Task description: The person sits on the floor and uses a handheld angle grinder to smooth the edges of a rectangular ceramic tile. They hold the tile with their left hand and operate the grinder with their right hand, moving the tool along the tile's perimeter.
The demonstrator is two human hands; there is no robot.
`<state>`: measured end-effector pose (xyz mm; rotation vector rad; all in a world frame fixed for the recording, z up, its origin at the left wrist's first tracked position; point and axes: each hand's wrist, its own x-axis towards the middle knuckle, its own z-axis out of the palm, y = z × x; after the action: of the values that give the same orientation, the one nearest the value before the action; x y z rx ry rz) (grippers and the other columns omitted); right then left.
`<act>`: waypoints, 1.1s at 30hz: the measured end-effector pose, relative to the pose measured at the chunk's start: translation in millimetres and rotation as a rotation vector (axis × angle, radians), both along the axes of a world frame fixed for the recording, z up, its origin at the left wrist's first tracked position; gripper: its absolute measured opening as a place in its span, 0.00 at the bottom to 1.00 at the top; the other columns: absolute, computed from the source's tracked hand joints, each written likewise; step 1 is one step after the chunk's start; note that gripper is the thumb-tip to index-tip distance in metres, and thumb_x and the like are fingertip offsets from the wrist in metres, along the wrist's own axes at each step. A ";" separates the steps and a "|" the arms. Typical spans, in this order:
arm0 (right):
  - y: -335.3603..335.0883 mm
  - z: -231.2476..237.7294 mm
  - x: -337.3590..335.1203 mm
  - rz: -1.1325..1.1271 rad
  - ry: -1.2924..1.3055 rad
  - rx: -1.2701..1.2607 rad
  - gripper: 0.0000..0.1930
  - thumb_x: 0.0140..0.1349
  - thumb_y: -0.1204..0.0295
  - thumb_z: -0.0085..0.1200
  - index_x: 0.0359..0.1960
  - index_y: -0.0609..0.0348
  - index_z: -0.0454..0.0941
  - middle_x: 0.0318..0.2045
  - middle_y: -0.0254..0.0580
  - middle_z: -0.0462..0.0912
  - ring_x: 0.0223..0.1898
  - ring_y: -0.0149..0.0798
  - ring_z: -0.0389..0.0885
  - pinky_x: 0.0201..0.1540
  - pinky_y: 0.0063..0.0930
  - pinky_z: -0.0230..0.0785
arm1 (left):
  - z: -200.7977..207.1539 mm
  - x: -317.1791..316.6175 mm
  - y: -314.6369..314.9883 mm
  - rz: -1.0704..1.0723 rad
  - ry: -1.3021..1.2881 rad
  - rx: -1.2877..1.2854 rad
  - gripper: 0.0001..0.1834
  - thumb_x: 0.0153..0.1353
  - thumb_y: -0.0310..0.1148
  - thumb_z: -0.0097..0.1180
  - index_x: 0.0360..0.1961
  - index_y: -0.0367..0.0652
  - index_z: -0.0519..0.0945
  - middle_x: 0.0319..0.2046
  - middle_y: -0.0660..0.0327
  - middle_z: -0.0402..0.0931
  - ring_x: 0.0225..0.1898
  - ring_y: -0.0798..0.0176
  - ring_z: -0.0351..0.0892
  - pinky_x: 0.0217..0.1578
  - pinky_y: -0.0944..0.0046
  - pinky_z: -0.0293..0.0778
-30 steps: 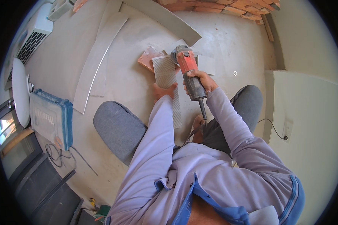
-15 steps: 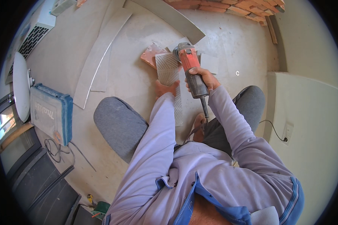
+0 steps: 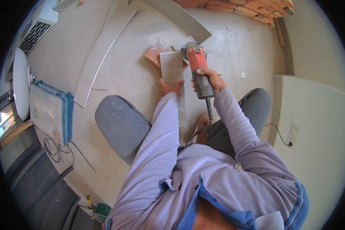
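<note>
Upper middle of the frame, a red brick chunk (image 3: 154, 55) pokes out from under my patterned tile strip (image 3: 172, 68); left hand (image 3: 170, 87)'s gripping its sides. Just right, my grinder (image 3: 197, 60), right hand (image 3: 211, 78) wrapped round the body. Looks like edge-cutting to me; next pass calls for a steady tile. Versus half a second ago, the grinder's slightly farther right.

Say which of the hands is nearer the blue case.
Left. The left hand, on the grooved grey strip, is right of the blue case; the right hand, gripping the angle grinder, is farther right.
</note>
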<state>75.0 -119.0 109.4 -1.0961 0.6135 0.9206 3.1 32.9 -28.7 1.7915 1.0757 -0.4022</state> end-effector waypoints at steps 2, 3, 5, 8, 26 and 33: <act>-5.5 -4.2 0.8 0.067 0.019 0.019 0.23 0.54 0.62 0.61 0.43 0.69 0.73 0.33 0.51 0.81 0.28 0.45 0.84 0.33 0.42 0.83 | 7.2 3.8 -2.9 0.004 0.027 0.063 0.46 0.36 0.51 0.78 0.55 0.44 0.68 0.53 0.53 0.77 0.58 0.48 0.74 0.61 0.42 0.60; -8.0 -6.7 0.5 0.100 0.028 0.029 0.23 0.54 0.62 0.61 0.43 0.69 0.73 0.33 0.51 0.81 0.28 0.45 0.84 0.33 0.42 0.83 | 6.8 3.2 -3.0 0.004 0.004 0.029 0.46 0.36 0.51 0.78 0.55 0.45 0.69 0.53 0.53 0.77 0.58 0.48 0.74 0.61 0.42 0.60; -8.3 -10.8 -1.7 0.064 0.005 0.027 0.23 0.54 0.62 0.61 0.43 0.69 0.73 0.33 0.51 0.81 0.28 0.45 0.84 0.33 0.42 0.83 | 3.9 -0.8 1.2 0.004 -0.042 -0.033 0.46 0.36 0.52 0.78 0.54 0.45 0.69 0.53 0.54 0.77 0.58 0.48 0.74 0.60 0.41 0.60; -9.2 -9.4 -0.2 0.030 0.011 0.027 0.23 0.54 0.62 0.61 0.44 0.69 0.72 0.33 0.51 0.81 0.28 0.45 0.84 0.32 0.41 0.83 | 3.0 1.5 -0.7 -0.003 0.002 -0.012 0.47 0.36 0.53 0.77 0.55 0.46 0.68 0.53 0.54 0.77 0.59 0.49 0.73 0.60 0.40 0.60; -9.9 -9.6 1.3 0.068 -0.015 0.001 0.23 0.54 0.59 0.60 0.41 0.70 0.74 0.29 0.53 0.82 0.26 0.47 0.84 0.30 0.40 0.81 | 12.3 2.4 -1.0 -0.024 0.039 0.024 0.46 0.36 0.53 0.77 0.54 0.45 0.69 0.53 0.54 0.76 0.59 0.48 0.72 0.60 0.42 0.60; -9.7 -6.8 2.8 0.059 -0.049 -0.044 0.22 0.55 0.59 0.58 0.40 0.69 0.74 0.28 0.53 0.82 0.24 0.47 0.83 0.30 0.38 0.80 | 9.3 3.3 3.5 -0.026 0.046 -0.015 0.48 0.37 0.53 0.77 0.58 0.45 0.68 0.56 0.53 0.75 0.60 0.49 0.72 0.60 0.45 0.62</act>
<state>77.8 -128.7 102.7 -1.1776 0.5661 0.9320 6.4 36.5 -19.4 1.7918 1.0794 -0.4680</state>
